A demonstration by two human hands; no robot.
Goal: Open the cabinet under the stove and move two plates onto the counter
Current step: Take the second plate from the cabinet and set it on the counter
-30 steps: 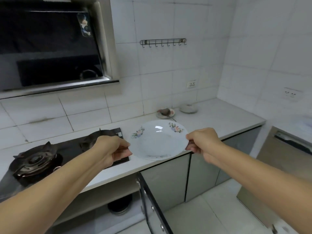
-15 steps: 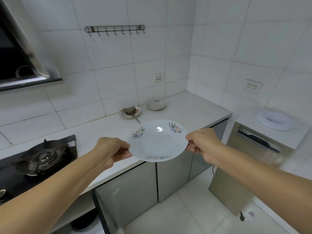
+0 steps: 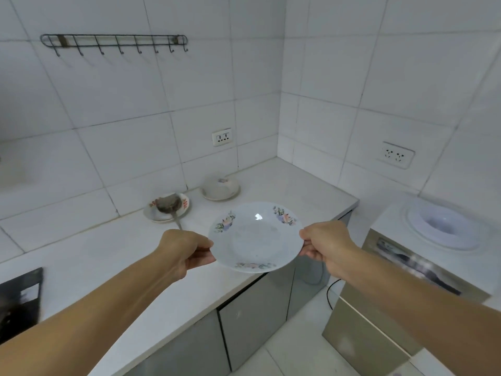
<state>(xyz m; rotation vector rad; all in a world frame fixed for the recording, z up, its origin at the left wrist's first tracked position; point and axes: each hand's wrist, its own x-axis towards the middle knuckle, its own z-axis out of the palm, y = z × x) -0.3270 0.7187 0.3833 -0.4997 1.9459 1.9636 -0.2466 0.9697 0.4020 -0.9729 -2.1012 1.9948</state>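
Round white floral-rimmed plate [image 3: 256,237] was held face up, nearly level, above the white counter [image 3: 113,256] front edge. Left hand [image 3: 184,251] and right hand [image 3: 326,244] pinched opposite rims; fingers beneath were hidden. Black stove [image 3: 20,294] was cut off at left.

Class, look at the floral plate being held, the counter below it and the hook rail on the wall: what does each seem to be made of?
Plate: probably glazed ceramic or opal glass; glossy white, sharp light glint, printed flowers.
Counter: likely polished stone or a composite; smooth pale slab with a thick edge.
Hook rail: thin bent metal wire, dull grey.
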